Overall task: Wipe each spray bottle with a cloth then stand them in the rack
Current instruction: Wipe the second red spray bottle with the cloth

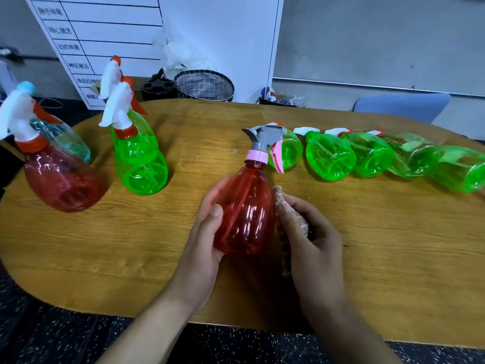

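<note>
One view, head: your left hand (210, 222) grips the red bottle (245, 214) upright over the surface (131, 245), long axis vertical, nozzle away from you. Your right hand (312, 232) pinches the cloth (282, 227) against its right flank, so wipe from there. Rack not identifiable; stood bottles sit left.

A wooden table (105, 245) fills the frame; a white chart board (110, 35), a round basket (204, 85) and a blue chair (401, 106) stand along the top.
</note>
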`<control>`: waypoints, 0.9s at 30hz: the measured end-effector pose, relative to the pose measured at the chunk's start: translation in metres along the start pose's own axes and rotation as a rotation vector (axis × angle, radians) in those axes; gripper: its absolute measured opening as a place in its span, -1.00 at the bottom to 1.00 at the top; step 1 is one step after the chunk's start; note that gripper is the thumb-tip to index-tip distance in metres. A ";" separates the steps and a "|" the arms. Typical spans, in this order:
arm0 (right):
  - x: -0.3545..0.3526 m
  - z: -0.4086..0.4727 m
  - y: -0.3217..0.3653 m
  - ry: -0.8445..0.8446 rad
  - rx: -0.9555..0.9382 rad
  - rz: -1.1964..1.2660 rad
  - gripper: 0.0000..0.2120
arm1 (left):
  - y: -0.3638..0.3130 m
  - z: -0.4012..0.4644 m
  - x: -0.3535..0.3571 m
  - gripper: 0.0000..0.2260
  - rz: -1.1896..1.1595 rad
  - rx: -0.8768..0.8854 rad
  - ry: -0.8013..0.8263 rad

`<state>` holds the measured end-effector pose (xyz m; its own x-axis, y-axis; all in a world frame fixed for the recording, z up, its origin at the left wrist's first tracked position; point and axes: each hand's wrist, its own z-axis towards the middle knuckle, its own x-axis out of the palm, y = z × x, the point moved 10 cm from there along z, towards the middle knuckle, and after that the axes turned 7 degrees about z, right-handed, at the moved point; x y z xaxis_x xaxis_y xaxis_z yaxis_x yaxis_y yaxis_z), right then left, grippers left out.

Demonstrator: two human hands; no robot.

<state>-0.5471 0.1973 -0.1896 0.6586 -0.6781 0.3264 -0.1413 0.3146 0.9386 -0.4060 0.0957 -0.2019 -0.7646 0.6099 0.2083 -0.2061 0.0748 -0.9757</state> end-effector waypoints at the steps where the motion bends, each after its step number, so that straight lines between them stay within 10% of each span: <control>1: 0.000 0.000 -0.001 -0.002 0.007 -0.008 -0.84 | 0.001 -0.001 0.000 -0.51 0.002 0.001 -0.003; 11: -0.005 0.006 0.000 -0.047 -0.020 0.011 -0.84 | 0.007 0.001 -0.003 -0.56 0.114 0.008 0.006; 17: 0.000 0.004 0.003 -0.020 -0.092 -0.053 -0.80 | -0.002 -0.002 0.002 -0.16 0.264 0.051 0.046; 24: -0.039 0.024 -0.018 -0.220 0.210 0.065 -0.88 | -0.010 -0.005 0.007 -0.27 0.311 0.145 0.051; 27: -0.057 0.041 0.029 -0.270 -0.072 -0.035 -0.88 | -0.010 -0.007 0.011 -0.28 0.364 0.175 0.090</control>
<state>-0.6188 0.2182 -0.1760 0.4403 -0.8385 0.3210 -0.0632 0.3277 0.9427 -0.4075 0.1071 -0.1900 -0.7523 0.6386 -0.1622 -0.0392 -0.2891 -0.9565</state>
